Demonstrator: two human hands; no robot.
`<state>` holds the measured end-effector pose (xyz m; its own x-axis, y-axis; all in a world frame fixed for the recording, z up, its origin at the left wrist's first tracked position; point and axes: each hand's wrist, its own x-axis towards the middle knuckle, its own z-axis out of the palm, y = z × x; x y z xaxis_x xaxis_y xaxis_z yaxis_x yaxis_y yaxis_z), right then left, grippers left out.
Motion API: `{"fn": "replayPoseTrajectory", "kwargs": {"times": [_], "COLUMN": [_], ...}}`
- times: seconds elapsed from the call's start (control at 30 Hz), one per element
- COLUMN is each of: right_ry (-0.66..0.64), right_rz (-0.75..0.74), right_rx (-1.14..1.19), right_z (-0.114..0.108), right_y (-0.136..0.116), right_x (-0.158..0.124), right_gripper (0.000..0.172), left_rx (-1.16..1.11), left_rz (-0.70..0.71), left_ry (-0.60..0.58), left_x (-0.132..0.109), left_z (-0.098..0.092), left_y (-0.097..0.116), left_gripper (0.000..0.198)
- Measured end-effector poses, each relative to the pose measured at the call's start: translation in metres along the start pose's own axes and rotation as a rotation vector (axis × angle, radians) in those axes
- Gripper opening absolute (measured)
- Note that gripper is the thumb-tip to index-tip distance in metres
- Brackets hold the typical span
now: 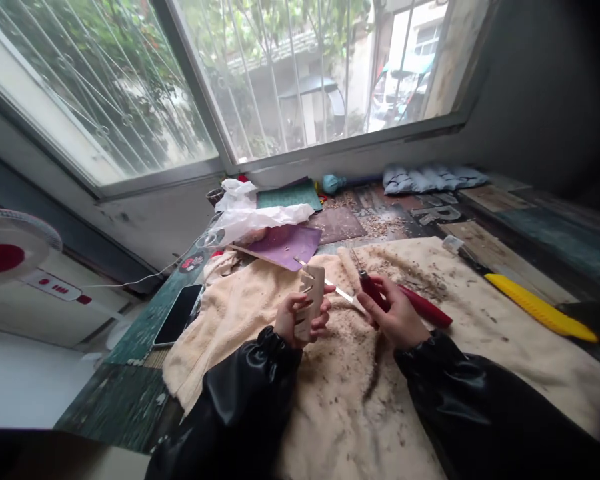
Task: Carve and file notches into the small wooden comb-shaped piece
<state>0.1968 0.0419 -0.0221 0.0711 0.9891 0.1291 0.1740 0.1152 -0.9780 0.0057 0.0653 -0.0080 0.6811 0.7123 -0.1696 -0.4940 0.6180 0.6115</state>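
Note:
A flat pale wooden piece [310, 303] with notches along one side stands tilted in my left hand [300, 319], whose fingers wrap round its lower part. To its right, my right hand [393, 312] is closed on a dark red handle [375, 290] with a thin metal tip pointing up. A narrow metal blade [341, 292] runs from behind the wooden piece toward my right hand; where it ends is hidden. Another red handle [425, 307] lies just beyond my right hand. Beneath both hands spreads a beige cloth [340, 400] strewn with wood shavings.
A yellow-handled tool [540, 307] lies at the right. On the left are a phone [179, 315] and a fan [20, 257]. Toward the window lie a purple sheet [287, 245], white plastic [265, 217], a green mat [290, 195] and a grey-blue bundle [433, 180].

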Motion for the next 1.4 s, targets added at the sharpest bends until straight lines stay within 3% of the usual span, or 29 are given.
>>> {"fn": "replayPoseTrajectory", "kwargs": {"times": [0.2,0.43,0.6,0.73,0.93,1.03,1.2,1.3,1.4], "right_ry": [0.093,-0.123,-0.140,-0.138,0.081,0.100,0.095,0.078,0.073], "right_rz": [-0.146,-0.295,-0.335,-0.269,-0.089,0.044,0.090,0.114,0.125], "right_rx": [-0.415,-0.616,-0.615,-0.619,-0.349,-0.109,0.147,0.131,0.122], "right_z": [0.002,0.009,0.010,0.009,0.007,0.008,0.010,0.011,0.011], "right_y": [-0.001,0.004,0.007,0.004,0.006,0.007,0.007,0.008,0.007], "right_x": [-0.015,-0.025,-0.028,-0.029,-0.027,-0.026,-0.025,-0.024,-0.024], "right_gripper": [0.030,0.029,0.030,0.030,0.034,0.037,0.037,0.038,0.038], "left_rx": [0.111,0.259,0.220,0.198,0.163,0.139,0.177,0.251,0.561], "left_rz": [-0.262,-0.340,-0.229,-0.197,-0.076,0.054,0.317,0.318,0.359], "left_ry": [-0.065,-0.030,0.027,0.075,0.006,0.091,0.383,0.408,0.439], "left_x": [-0.003,0.000,-0.002,-0.006,-0.009,-0.009,-0.004,-0.002,-0.002], "left_z": [-0.022,-0.031,-0.034,-0.033,-0.025,-0.021,-0.017,-0.018,-0.018], "left_y": [0.006,0.006,0.004,0.004,0.007,0.005,0.000,-0.003,-0.008], "left_gripper": [0.067,0.057,0.046,0.038,0.041,0.037,0.019,0.024,0.030]}}
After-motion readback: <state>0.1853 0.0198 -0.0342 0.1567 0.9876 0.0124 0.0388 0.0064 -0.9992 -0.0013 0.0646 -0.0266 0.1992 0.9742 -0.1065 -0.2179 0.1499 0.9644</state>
